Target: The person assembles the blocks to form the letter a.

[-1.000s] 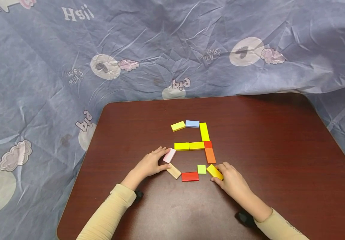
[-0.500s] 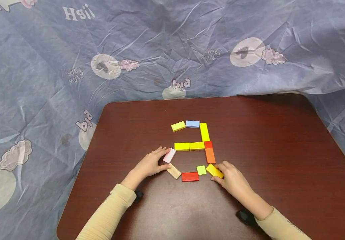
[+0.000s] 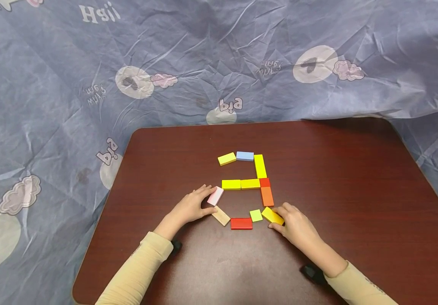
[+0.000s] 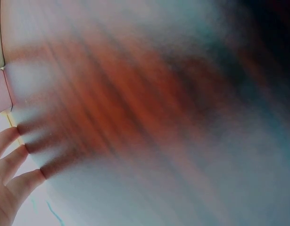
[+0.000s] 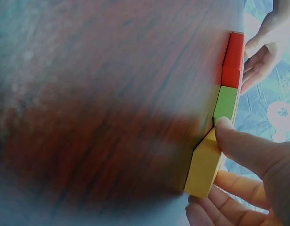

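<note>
On the dark red-brown table my left hand (image 3: 192, 206) lies beside a pink block (image 3: 215, 196) and a plain wooden block (image 3: 221, 216). Its fingertips touch the pink one, and its thumb rests by the wooden one's upper end. My right hand (image 3: 298, 224) pinches a yellow block (image 3: 273, 216) between thumb and fingers; the block lies flat and slanted. Close to its left end sits a small green square block (image 3: 256, 215), slightly turned. In the right wrist view the thumb tip reaches the green block (image 5: 225, 104). A red block (image 3: 241, 223) lies left of the green square.
Further blocks form an open outline: orange (image 3: 267, 196), a small red square (image 3: 264, 182), an upright-running yellow (image 3: 260, 166), blue (image 3: 245, 156), a tilted yellow (image 3: 227, 159) and two yellow ones end to end (image 3: 231, 184). A patterned grey-blue cloth (image 3: 188, 63) hangs behind the table (image 3: 341, 169).
The green square has turned slightly and shifted a little left. The yellow block in my right hand has moved slightly left with it. My left hand stays in place.
</note>
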A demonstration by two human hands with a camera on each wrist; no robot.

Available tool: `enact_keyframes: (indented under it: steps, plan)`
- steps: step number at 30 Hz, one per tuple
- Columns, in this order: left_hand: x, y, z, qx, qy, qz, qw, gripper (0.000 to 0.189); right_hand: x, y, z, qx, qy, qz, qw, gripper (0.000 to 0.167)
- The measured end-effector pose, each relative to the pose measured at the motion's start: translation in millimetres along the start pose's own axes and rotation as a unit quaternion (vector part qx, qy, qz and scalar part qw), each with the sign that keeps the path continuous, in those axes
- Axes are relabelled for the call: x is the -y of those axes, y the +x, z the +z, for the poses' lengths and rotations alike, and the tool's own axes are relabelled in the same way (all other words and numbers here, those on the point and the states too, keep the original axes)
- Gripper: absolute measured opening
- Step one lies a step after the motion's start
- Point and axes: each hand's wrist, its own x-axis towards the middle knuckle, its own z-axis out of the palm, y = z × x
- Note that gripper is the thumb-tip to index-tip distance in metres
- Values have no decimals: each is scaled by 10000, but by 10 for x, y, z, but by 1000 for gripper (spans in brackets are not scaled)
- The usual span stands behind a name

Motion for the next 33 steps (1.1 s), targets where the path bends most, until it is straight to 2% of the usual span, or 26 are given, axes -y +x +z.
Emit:
enact_keyframes:
  steps: [3, 8, 10, 14, 20, 24, 33]
  plan:
    - [7, 4, -1, 52, 21, -34, 10000, 70, 17, 16, -3, -117, -111, -142, 9998, 48]
    - [11, -3, 0, 130, 41, -89, 9999, 71, 40, 115, -5, -311, -170, -964, 9947, 50]
    - [8, -7, -5, 115, 39, -72, 9999, 71, 47, 174, 5, -260, -206, -1296, 9910, 51]
    - [3, -7, -13, 101, 31, -46, 9999, 71, 62, 272, 33, -40, -332, -1674, 9853, 54]
    - [9, -10, 1, 11, -42, 54, 10000, 70, 57, 336, 71, 63, -395, -1809, 9827, 46]
    - [15, -6, 16, -109, 72, 187, 9997, 69, 45, 335, 79, 52, -328, -1804, 9830, 42]
    - [24, 4, 4, 89, 35, -42, 9999, 70, 23, 330, 86, 112, -271, -1793, 9834, 41]
